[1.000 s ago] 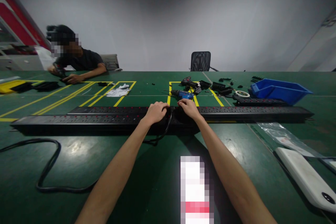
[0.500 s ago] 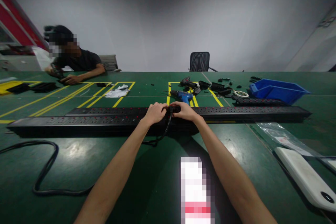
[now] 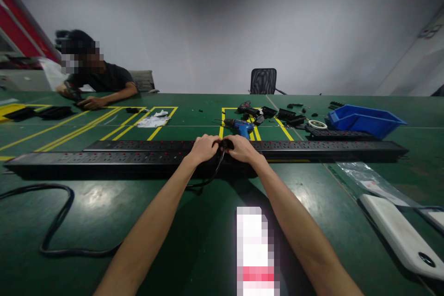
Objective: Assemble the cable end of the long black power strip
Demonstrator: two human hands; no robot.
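Two long black power strips (image 3: 86,159) with rows of sockets and small red dots lie crosswise in front of me. Over their middle, my left hand (image 3: 204,148) and my right hand (image 3: 240,148) meet with closed fingers. Between the fingertips is a black plug (image 3: 226,144), mostly covered by my right hand's fingers. My left fingers pinch at its near side, where details are hidden. From it a black cable (image 3: 218,166) drops over the front of the strips onto the table. A loop of black cable (image 3: 60,217) also lies at the left.
Beyond the strips lie a blue cordless drill (image 3: 243,127), a second drill (image 3: 248,108), black parts, a tape roll (image 3: 317,124) and a blue bin (image 3: 364,120). A plastic bag (image 3: 371,182) and white device (image 3: 398,236) lie right. A co-worker (image 3: 104,78) sits far left.
My hands have drawn slightly closer around the plug, and the right fingers now cover more of it. The whole view has shifted slightly.
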